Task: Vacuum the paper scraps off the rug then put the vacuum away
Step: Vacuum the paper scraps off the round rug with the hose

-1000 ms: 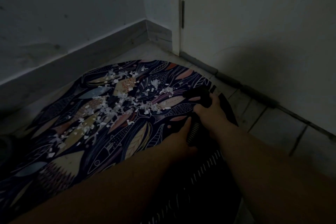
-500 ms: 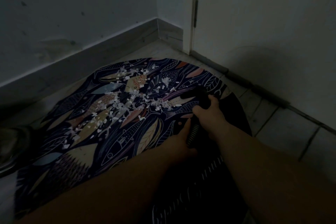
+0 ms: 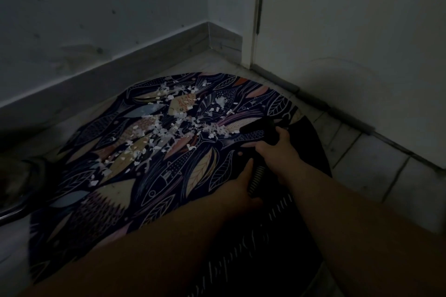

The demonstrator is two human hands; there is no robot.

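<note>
Head view: vacuum (image 3: 260, 128) at the paper scraps' (image 3: 169, 131) edge.
The right hand (image 3: 277, 152) grips it, left hand (image 3: 237, 184) holds its hose (image 3: 256, 179); rug (image 3: 169, 176) rim near the door (image 3: 350, 31).

No text, label, brand, number or sign can be read; the light is too dim; the pale strokes on the dark cloth (image 3: 241, 263) by the lower edge may be script or mere pattern, too blurred to tell which; the rug (image 3: 154, 181) carries drawn fish and leaves, with no legible lettering among them.
</note>
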